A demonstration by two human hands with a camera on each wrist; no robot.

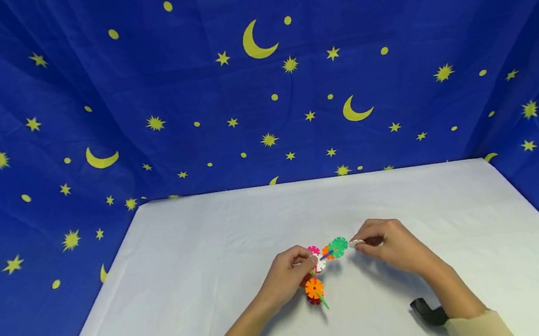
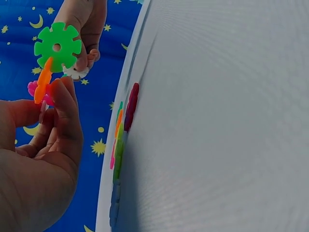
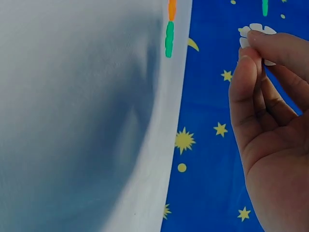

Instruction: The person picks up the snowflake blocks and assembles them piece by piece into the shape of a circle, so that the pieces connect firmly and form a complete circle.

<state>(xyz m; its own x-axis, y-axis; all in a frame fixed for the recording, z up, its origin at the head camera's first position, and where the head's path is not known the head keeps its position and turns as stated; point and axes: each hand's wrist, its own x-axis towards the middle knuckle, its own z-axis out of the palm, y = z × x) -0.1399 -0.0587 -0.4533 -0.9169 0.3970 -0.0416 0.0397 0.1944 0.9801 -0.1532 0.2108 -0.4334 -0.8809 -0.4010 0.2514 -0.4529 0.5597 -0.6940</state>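
Observation:
In the head view my left hand [image 1: 284, 276] pinches a cluster of joined notched plastic discs at a white disc [image 1: 321, 265]. A green disc [image 1: 342, 243] and a pink disc [image 1: 313, 250] stick out around it, and an orange disc [image 1: 312, 294] is at the near end. My right hand [image 1: 395, 245] pinches a separate white notched disc [image 1: 356, 243] between thumb and fingertips, just right of the green disc. The right wrist view shows this white disc [image 3: 256, 27] too. My left fingers partly hide the cluster.
The discs are over a table with a white cloth [image 1: 195, 231]. Behind and beside it hangs a blue curtain [image 1: 194, 86] with yellow stars and moons. Black wrist-worn devices show below the left forearm [image 1: 241, 330] and right forearm [image 1: 452, 291].

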